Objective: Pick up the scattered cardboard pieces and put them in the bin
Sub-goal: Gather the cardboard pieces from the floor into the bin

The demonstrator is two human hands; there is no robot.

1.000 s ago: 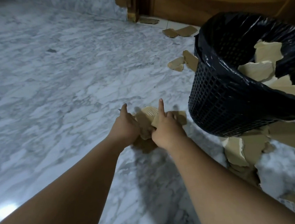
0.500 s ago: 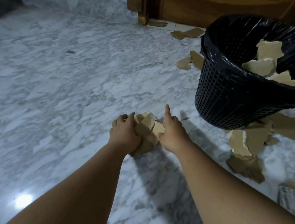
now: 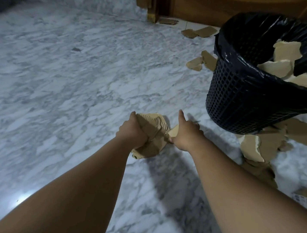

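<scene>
At centre frame our left hand (image 3: 132, 133) has its grip closed round a crumpled bundle of torn corrugated cardboard (image 3: 151, 135) over the grey-veined marble floor (image 3: 64, 86). Our right hand (image 3: 186, 133) meets the bundle's pale edge with thumb raised and fingers hidden, so we cannot tell its grip. At right, the black mesh bin (image 3: 240, 105), lined with a glossy bag (image 3: 235, 42), holds pale ragged pieces (image 3: 275, 67), and more scraps (image 3: 261, 144) lie by its base.

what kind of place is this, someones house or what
Probably a room or hallway in a home: polished grey-white marble floor, what looks like a wooden door and frame at the far edge, and a small black mesh bin lined with a plastic bag.
</scene>
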